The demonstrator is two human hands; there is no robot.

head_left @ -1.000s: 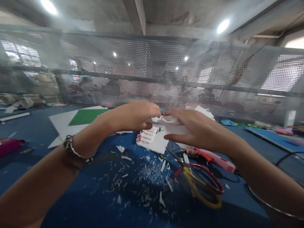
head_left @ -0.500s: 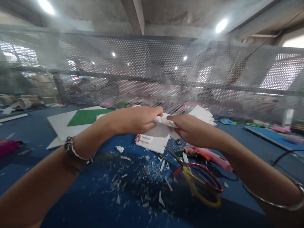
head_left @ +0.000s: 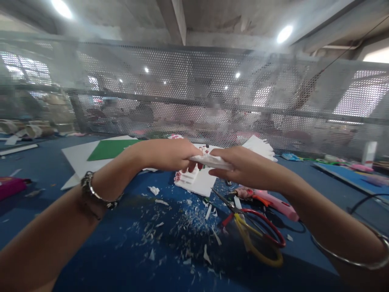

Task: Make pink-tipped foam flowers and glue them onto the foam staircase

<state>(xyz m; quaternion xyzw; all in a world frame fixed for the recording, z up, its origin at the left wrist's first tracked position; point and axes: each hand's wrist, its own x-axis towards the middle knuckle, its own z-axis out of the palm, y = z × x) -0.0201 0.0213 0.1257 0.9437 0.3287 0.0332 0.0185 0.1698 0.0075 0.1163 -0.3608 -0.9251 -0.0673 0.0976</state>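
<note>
A folded piece of white paper (head_left: 214, 161) is stretched between my two hands above the blue table. Its left end is gripped by my left hand (head_left: 173, 155), fingers curled under it. My right hand (head_left: 243, 164) is closed on the right end, thumb on top. Below the paper, a white card (head_left: 202, 185) lies on the table with small white pieces and pink-red bits on it. Scissors with red and yellow handles (head_left: 243, 217) rest beneath my right hand, beside a pink glue gun (head_left: 278, 205).
Paper scraps litter the blue table (head_left: 121, 251). A green sheet (head_left: 106, 150) overlaps white sheets at left; fringed white paper (head_left: 258, 147) lies behind my right hand. A magenta pouch (head_left: 12, 187) is far left, a blue board (head_left: 349, 176) at right. A perforated panel (head_left: 182, 81) stands behind.
The white paper now appears as a narrower, flatter strip between my hands, which have shifted slightly. More of the card and its small pieces shows beneath them.
</note>
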